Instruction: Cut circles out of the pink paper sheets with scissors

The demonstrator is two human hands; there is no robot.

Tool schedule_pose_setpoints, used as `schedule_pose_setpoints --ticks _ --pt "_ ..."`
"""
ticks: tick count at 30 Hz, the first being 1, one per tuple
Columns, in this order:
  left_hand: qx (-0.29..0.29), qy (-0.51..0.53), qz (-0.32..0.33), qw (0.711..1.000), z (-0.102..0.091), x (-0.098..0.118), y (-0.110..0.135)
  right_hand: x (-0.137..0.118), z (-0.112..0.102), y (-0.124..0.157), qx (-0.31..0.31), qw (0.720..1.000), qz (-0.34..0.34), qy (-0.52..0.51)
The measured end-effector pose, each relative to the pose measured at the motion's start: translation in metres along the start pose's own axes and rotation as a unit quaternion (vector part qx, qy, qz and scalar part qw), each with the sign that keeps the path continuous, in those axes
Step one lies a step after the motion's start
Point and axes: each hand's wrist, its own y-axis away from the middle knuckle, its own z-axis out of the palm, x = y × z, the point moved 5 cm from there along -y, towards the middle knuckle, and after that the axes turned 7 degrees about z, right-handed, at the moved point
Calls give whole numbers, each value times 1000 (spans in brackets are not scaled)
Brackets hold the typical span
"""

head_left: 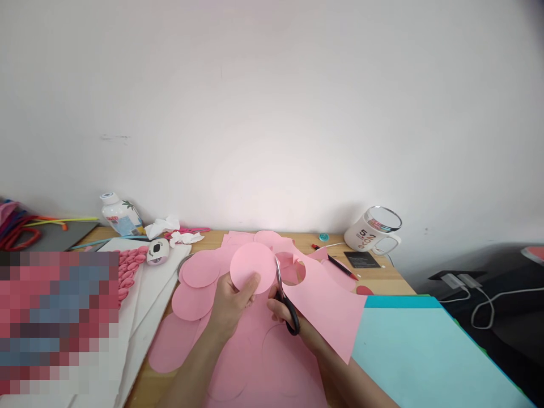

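My left hand (233, 300) pinches a pink paper circle (251, 263) by its lower edge, thumb on top. In my right hand (283, 311) are scissors (290, 310) with black handles, their blades pointing up beside the circle's right edge. A pink paper sheet (327, 306) with a round hole cut in it lies over my right wrist. Several cut pink circles (199, 269) overlap on the desk to the left of my left hand. Beneath both hands spreads another pink sheet (255, 362) with drawn round outlines.
A white mug (368, 235) stands at the back right, near a black-and-red pencil (338, 263) and a dark card (362, 259). Light-blue sheets (408, 345) lie at right. A white bottle (122, 215), crumpled tissue (162, 226) and white boards (148, 306) are on the left.
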Motion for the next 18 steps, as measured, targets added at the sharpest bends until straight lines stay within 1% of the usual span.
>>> schedule_pose_setpoints --ticks 5,8,13,18 --pt "4 9 -2 1000 1 0 0 -2 1 1 -15 999 -20 25" --pt "3 17 0 1000 1 0 1 -2 2 1 -27 999 -23 23" --pt "8 20 10 1000 1 1 0 -5 2 1 -29 998 -24 41" --pt "17 13 13 1000 2 3 0 -6 4 0 -43 998 -31 31"
